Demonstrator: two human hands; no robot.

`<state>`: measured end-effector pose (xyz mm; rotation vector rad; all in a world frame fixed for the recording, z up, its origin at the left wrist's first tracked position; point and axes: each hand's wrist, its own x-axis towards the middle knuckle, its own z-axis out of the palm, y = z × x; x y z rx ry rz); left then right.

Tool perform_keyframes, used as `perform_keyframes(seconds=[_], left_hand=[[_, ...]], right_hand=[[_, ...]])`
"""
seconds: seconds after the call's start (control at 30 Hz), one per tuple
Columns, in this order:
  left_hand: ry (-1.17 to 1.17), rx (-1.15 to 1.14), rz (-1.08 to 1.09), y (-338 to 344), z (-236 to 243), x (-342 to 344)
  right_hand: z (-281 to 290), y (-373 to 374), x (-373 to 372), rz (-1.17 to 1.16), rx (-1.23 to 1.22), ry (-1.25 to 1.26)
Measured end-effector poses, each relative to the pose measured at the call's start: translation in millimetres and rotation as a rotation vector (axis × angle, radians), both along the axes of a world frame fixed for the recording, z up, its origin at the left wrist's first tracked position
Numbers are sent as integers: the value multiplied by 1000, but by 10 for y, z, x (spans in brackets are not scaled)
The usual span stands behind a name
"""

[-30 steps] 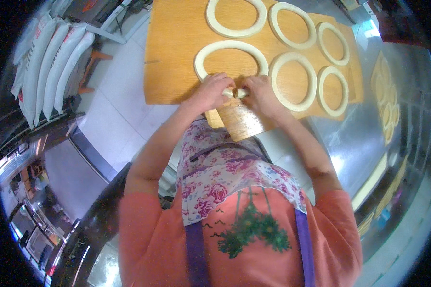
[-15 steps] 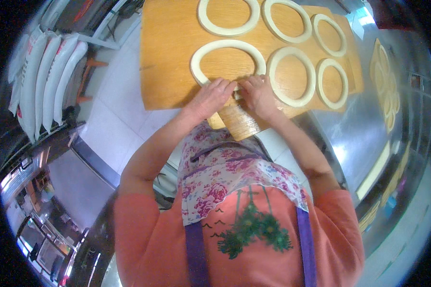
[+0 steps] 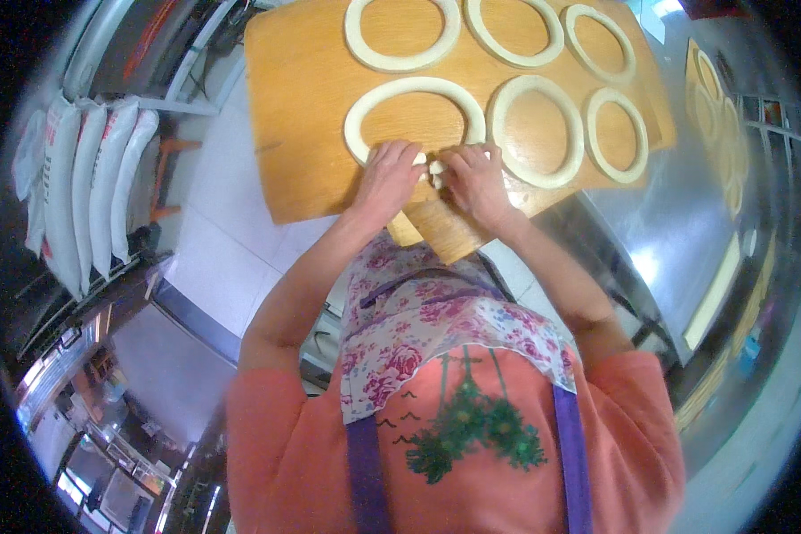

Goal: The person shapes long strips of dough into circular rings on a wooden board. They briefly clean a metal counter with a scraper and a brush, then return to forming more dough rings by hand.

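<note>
My left hand [image 3: 385, 178] curls round the near left part of an oval dough ring [image 3: 416, 85] lying on a wooden board [image 3: 298, 133]. My right hand [image 3: 474, 182] has its fingers bent over the same ring's near right part. Between my fingertips the pale dough shows as short ends or bits, with a small gap; my fingers hide how they join. Several other pale dough rings [image 3: 536, 84] lie behind and to the right of this one, flat on the board.
Stacked white sacks [image 3: 107, 196] stand at the left beside the tiled floor [image 3: 218, 249]. A steel table [image 3: 632, 254] runs along the right, holding more rings on another board [image 3: 692, 67] and a long pale strip [image 3: 712, 294]. The near board edge is just above my apron.
My hands came together over the dough half a second ago; now a small gap with pale dough shows between the fingertips again. The view has shifted slightly.
</note>
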<state>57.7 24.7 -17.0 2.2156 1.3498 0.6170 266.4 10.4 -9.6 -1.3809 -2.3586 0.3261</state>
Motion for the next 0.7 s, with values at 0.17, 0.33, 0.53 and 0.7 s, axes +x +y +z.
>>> perform_keyframes(seconds=[0.17, 0.33, 0.53, 0.7], left_hand=[[-43, -111, 6, 9, 44, -71], [-145, -126, -75, 126, -32, -165], [-172, -54, -49, 177, -57, -126], [-158, 32, -9, 185, -5, -73]], right_hand=[[67, 45, 83, 61, -68, 39], [55, 77, 158, 116, -9, 30], [27, 149, 28, -88, -10, 2], [70, 166, -68, -158, -22, 73]])
